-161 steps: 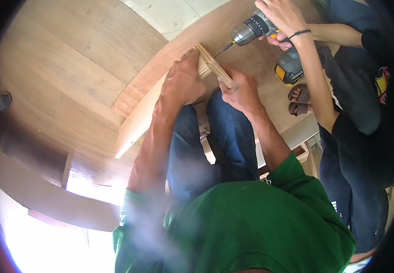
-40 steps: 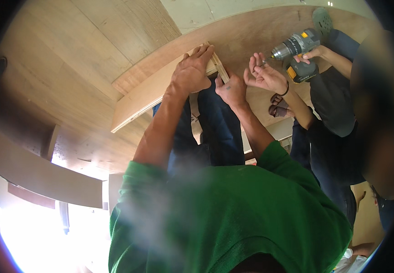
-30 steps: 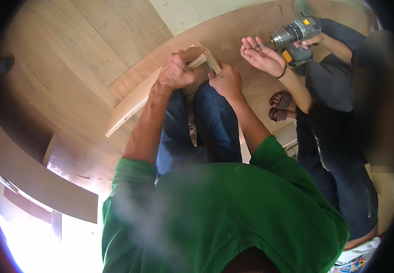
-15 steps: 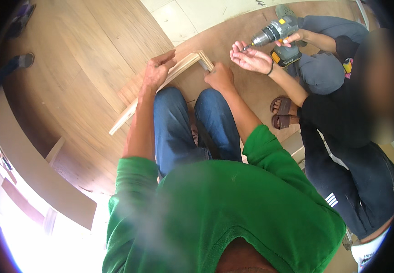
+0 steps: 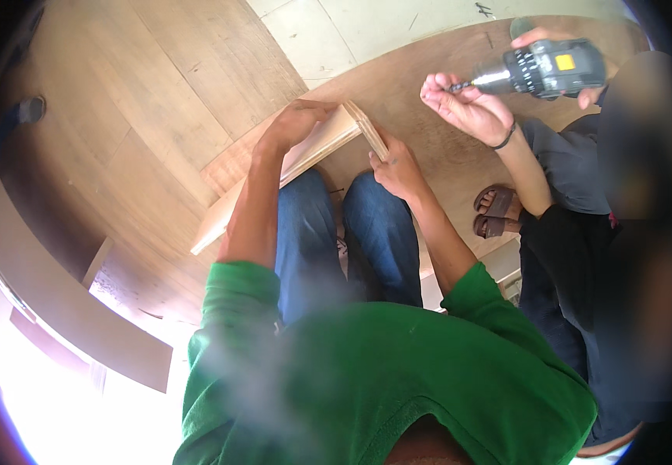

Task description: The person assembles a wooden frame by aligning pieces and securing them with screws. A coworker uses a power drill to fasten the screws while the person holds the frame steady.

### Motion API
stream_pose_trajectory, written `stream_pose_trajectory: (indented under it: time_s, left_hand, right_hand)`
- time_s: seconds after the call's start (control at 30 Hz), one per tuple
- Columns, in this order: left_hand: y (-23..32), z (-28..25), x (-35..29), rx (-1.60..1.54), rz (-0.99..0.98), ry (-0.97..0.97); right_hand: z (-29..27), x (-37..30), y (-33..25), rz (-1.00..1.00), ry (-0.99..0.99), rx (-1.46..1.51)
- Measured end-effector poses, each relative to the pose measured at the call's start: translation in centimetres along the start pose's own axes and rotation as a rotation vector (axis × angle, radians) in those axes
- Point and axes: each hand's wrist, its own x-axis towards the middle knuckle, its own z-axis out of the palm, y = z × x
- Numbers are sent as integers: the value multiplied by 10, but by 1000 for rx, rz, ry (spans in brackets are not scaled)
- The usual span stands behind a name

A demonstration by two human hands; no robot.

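Over my knees stand two wooden boards that meet at a corner. The long plywood board (image 5: 327,138) slants down to the left, and the short plywood board (image 5: 370,133) runs down to the right. My left hand (image 5: 302,122) grips the long board's upper edge near the corner, its fingers over the far face. My right hand (image 5: 399,169) is closed round the lower end of the short board. To the right, a co-worker holds a cordless drill (image 5: 557,68), its bit pointing left. The co-worker's other hand (image 5: 472,108) has its fingertips at the bit's tip.
A curved pale panel (image 5: 65,279) stands on the left. Brown sheet board (image 5: 421,70) lies under the work, beside wood-look flooring (image 5: 142,93) and pale tiles (image 5: 328,39). The co-worker's sandalled foot (image 5: 495,209) is close by on the right.
The boards have tilted, showing more of the long board's face, and my left hand has moved up toward the corner. The co-worker's drill has risen to the right and turned more level.
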Motion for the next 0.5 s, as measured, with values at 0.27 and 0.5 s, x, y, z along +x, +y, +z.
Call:
stream_pose_trajectory:
  time_s: [0.27,0.5]
  left_hand:
    - [26,7,5,143,-31,-20]
    - [37,14,6,266,-89,33]
  right_hand:
    - [-3,0,-13,165,-68,28]
    - [-2,-1,-12,97,-28,-19]
